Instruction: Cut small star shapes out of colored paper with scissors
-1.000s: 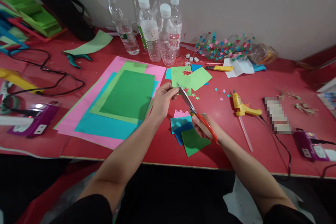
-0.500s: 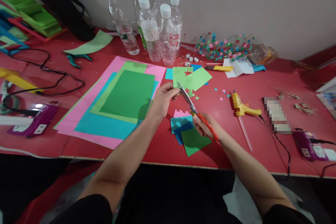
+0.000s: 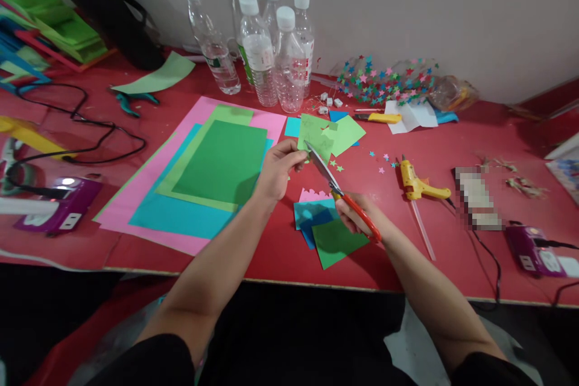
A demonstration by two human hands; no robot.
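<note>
Left grip (image 3: 279,170) pinches paper (image 3: 314,132); right grip (image 3: 355,212) wraps scissors (image 3: 335,189).
A slip could nick left fingers (image 3: 296,160) close to the blades (image 3: 320,163).

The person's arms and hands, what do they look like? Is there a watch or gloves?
The left sleeve and right sleeve are black and short, leaving both forearms bare. The left hand and right hand wear no gloves. I can see no watch, bracelet or ring, though some fingers are hidden.
</note>
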